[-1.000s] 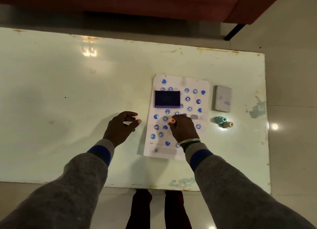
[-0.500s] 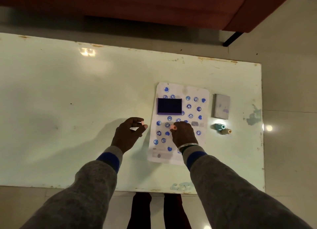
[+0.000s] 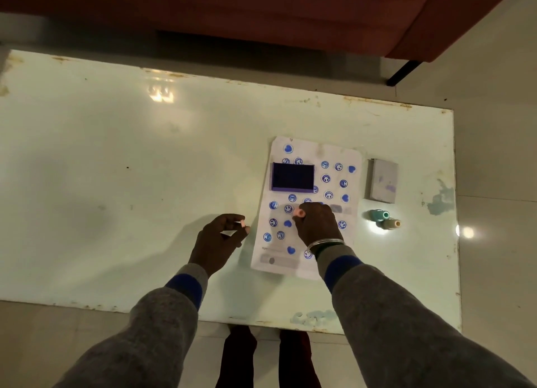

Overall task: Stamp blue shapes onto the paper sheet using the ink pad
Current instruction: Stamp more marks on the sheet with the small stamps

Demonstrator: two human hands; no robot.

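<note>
A white paper sheet (image 3: 353, 158) lies on the table, covered with several blue stamped faces and hearts. The open blue ink pad (image 3: 293, 176) rests on the sheet's upper left part. My right hand (image 3: 318, 223) is over the middle of the sheet, closed on a small pink stamp (image 3: 298, 212) held against the paper. My left hand (image 3: 216, 240) hovers just left of the sheet, pinching a small pink cap (image 3: 243, 222) between thumb and fingers.
The ink pad's grey lid (image 3: 381, 180) lies right of the sheet. Below it lie a teal stamp (image 3: 379, 214) and a tan stamp (image 3: 391, 224). The pale table (image 3: 116, 169) is worn at its edges. A red sofa (image 3: 261, 9) stands beyond it.
Both hands have stayed nearly in place on the table. The right hand still holds the pink stamp at the sheet's middle. The head camera has shifted slightly.
</note>
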